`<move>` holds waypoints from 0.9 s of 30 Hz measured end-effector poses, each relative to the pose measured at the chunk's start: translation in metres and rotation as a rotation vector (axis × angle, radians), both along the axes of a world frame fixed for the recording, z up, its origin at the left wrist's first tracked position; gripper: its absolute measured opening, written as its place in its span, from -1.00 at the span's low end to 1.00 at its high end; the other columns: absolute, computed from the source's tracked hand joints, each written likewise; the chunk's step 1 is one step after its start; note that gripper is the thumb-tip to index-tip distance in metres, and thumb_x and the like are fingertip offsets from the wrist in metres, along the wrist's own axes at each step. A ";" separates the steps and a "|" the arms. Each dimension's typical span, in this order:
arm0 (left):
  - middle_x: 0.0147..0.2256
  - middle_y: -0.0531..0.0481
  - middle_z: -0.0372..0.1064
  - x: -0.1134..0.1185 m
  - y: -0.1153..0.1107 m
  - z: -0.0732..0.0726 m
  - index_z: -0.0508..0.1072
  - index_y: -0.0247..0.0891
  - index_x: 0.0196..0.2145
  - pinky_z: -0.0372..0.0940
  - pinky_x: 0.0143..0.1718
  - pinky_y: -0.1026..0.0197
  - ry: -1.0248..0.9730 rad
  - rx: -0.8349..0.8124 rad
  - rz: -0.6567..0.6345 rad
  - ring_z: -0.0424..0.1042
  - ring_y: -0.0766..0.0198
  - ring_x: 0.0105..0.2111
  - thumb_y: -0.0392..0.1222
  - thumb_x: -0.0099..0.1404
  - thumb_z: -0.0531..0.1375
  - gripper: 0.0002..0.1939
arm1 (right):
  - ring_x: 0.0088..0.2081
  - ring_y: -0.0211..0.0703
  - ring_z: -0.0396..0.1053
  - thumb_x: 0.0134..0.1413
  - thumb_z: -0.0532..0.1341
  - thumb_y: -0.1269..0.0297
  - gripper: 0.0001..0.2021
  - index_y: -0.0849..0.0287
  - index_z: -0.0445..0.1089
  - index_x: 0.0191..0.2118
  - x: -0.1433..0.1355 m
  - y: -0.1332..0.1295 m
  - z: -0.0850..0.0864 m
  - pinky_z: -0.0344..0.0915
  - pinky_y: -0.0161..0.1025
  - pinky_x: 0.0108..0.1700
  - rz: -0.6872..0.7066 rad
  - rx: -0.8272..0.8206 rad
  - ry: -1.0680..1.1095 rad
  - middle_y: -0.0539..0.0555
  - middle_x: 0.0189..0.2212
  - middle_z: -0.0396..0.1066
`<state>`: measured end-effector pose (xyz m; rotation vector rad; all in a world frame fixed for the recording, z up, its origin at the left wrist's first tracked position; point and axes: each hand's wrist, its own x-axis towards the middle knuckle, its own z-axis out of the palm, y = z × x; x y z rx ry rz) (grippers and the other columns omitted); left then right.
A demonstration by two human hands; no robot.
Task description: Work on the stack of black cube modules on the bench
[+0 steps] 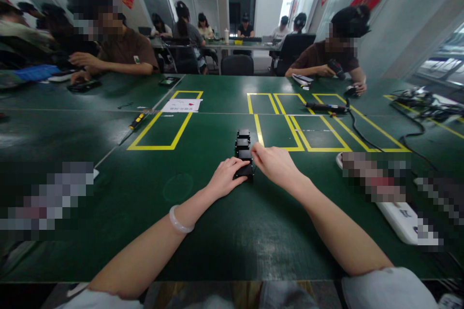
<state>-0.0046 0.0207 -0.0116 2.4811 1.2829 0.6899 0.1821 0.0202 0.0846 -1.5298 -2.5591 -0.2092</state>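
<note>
A row of several small black box-shaped parts stands on the green table in front of me, running away from me. My left hand [225, 177] grips the nearest black box-shaped part [245, 172], thumb on its near side and fingers over its top. Close against the right side of the row is my right hand [278, 163], its fingers curled into a pinch beside the second black part [245, 154]. Whatever that pinch may hold is hidden. Farther along, a third black part [242, 144] and the farthest black part [244, 133] stand untouched.
Yellow tape rectangles [155, 147] mark the green table [203, 246]. A yellow-black screwdriver [137, 121] and a paper sheet [183, 105] lie left. To the right are a black corded tool [326, 107], tangled cables [431, 104] and a white device [406, 222]. Two people work across the table.
</note>
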 end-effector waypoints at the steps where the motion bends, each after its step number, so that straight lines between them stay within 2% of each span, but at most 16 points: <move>1: -0.06 -0.03 0.29 0.000 0.000 0.000 0.28 -0.12 0.09 0.17 -0.07 0.09 0.001 0.000 0.001 0.27 0.11 -0.08 -0.15 0.26 0.20 -0.56 | -0.49 -0.19 0.40 0.28 -0.13 0.24 -0.72 0.16 0.27 -0.15 0.000 0.000 0.000 -0.13 -0.29 -0.50 0.000 0.003 0.007 0.06 -0.48 0.48; 6: -0.06 -0.03 0.29 0.001 0.000 0.000 0.29 -0.12 0.09 0.17 -0.07 0.09 -0.004 -0.002 0.002 0.27 0.11 -0.09 -0.15 0.26 0.20 -0.57 | -0.48 -0.18 0.41 0.25 -0.10 0.28 -0.73 0.17 0.23 -0.04 -0.001 0.000 -0.002 -0.11 -0.29 -0.49 0.005 0.003 0.048 0.04 -0.47 0.48; 14: -0.07 -0.03 0.30 0.001 -0.001 0.002 0.28 -0.12 0.09 0.18 -0.09 0.08 0.000 -0.005 0.003 0.28 0.11 -0.10 -0.14 0.26 0.19 -0.57 | -0.45 -0.16 0.41 0.30 -0.13 0.13 -0.69 0.17 0.27 -0.17 0.000 -0.001 -0.001 -0.08 -0.30 -0.48 0.004 -0.013 -0.004 0.09 -0.45 0.49; 22: -0.06 -0.03 0.29 0.000 -0.002 0.003 0.28 -0.10 0.10 0.18 -0.07 0.08 -0.014 -0.008 0.002 0.27 0.11 -0.08 -0.15 0.27 0.18 -0.57 | -0.48 -0.20 0.40 0.25 -0.09 0.28 -0.77 0.16 0.27 -0.15 0.001 0.000 -0.002 -0.13 -0.30 -0.49 0.022 0.009 0.023 0.05 -0.47 0.48; 27: -0.07 -0.03 0.29 0.000 -0.001 0.001 0.28 -0.10 0.10 0.19 -0.08 0.08 -0.012 -0.009 0.004 0.28 0.11 -0.09 -0.13 0.27 0.18 -0.56 | -0.47 -0.18 0.41 0.29 -0.12 0.21 -0.73 0.16 0.27 -0.19 0.000 -0.001 -0.001 -0.14 -0.29 -0.51 0.024 0.015 0.020 0.05 -0.47 0.48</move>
